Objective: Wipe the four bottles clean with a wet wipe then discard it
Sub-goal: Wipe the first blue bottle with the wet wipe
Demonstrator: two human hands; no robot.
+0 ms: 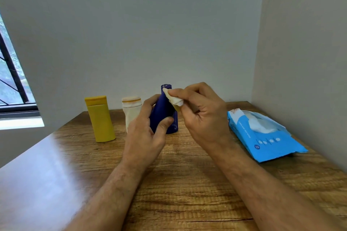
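Head view of a wooden tabletop [187, 183] set in the corner of a room. The left hand [144, 133] grasps the dark blue bottle [165, 112] around its lower body, thumb on the near side and fingers wrapped behind; the bottle stands upside-down on its cap, narrow end up, near the middle of the tabletop. The right hand [202, 112] pinches a folded wet wipe [173, 98] between thumb and fingertips and presses it against the upper right side of the blue bottle, just below its top. Just left of the blue bottle, partly hidden by the left hand, stands a white bottle [131, 112] with orange-stained cap. Further left, apart from it, stands a yellow bottle [100, 120], cap up. A fourth bottle cannot be made out. To the right, near the side wall, lies a blue wipes pack [262, 136], its flap open and a white wipe showing. A barred window [11, 80] occupies the left edge.
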